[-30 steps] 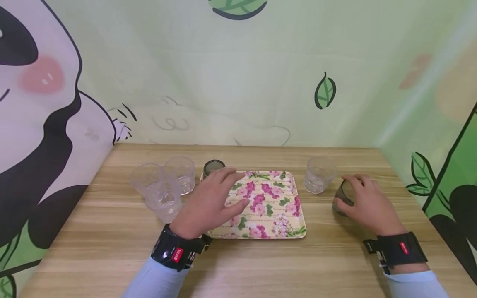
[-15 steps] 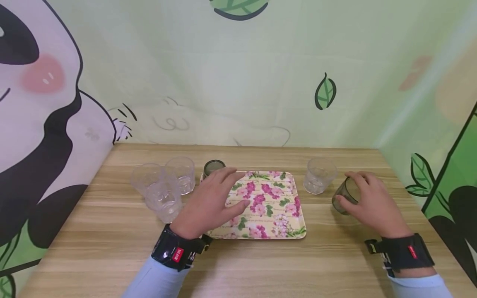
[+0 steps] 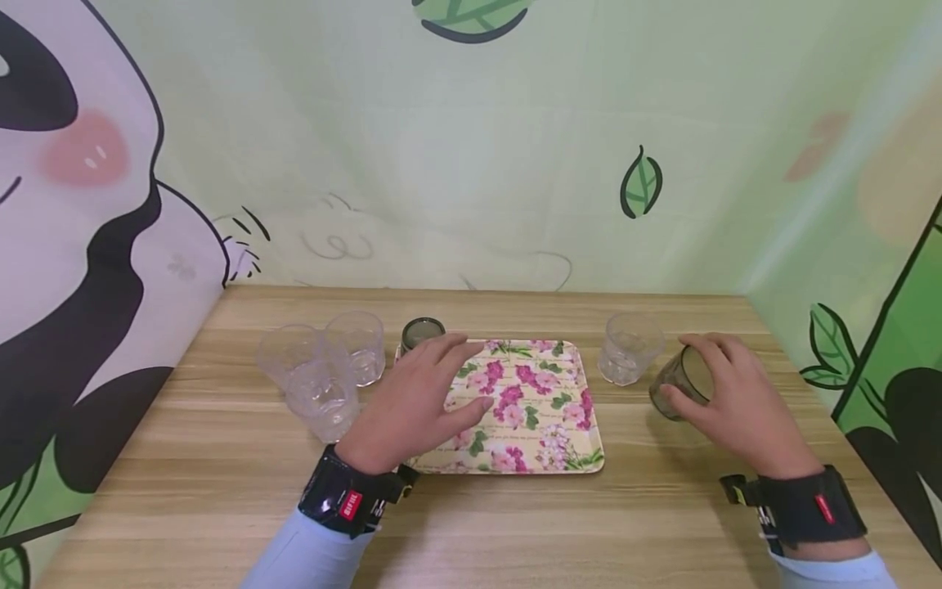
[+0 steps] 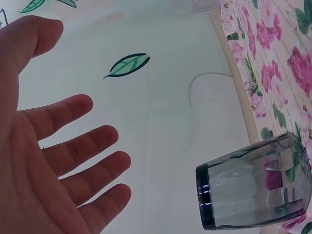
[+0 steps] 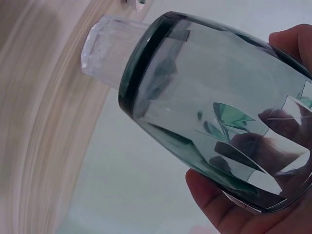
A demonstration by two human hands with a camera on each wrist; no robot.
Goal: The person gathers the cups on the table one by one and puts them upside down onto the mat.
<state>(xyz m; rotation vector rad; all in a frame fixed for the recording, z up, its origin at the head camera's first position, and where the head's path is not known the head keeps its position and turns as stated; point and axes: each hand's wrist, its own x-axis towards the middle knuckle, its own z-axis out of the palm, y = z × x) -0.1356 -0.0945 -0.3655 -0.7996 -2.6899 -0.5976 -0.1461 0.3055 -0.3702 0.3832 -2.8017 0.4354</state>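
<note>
My right hand [image 3: 743,405] grips a grey-tinted glass [image 3: 680,384] between thumb and fingers near its rim. The glass is tilted, with its thick dark base [image 5: 146,63] pointing at the table side in the right wrist view; it seems to be off the table. My left hand [image 3: 415,401] hovers over the left part of a floral tray [image 3: 530,409], its fingers spread and holding nothing. Beyond that hand, a second grey glass [image 4: 253,185] stands upside down at the tray's back left corner, thick base up. In the head view the left hand partly hides it.
Left of the tray, three clear glasses stand close together: one at the back [image 3: 356,348], one further left [image 3: 287,352] and one nearer [image 3: 324,401]. Another clear glass [image 3: 629,348] stands between the tray and my right hand. A printed cloth wall [image 3: 471,164] closes off the table's far edge [image 3: 500,296].
My right hand has tilted the grey glass further and drawn it slightly left. Its wrist has swung a little to the right. The left hand has stayed in place.
</note>
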